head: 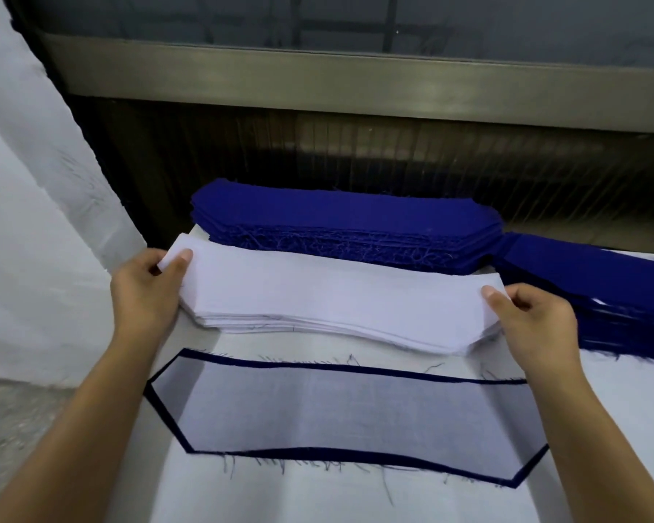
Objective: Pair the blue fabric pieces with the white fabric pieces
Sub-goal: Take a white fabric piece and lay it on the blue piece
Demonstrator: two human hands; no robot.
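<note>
White fabric pieces (337, 296) look thin and floppy, so your left hand (144, 292) and right hand (537, 326) pinch the top one's ends.

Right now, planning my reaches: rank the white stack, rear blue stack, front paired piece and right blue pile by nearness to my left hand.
1. White stack: the left hand pinches its top piece's left end.
2. Rear blue stack, behind, and front paired piece, nearer me: too close to call.
3. Right blue pile: far right.

Left grip (147, 292), right grip (538, 326): thumb-over pinches.
</note>
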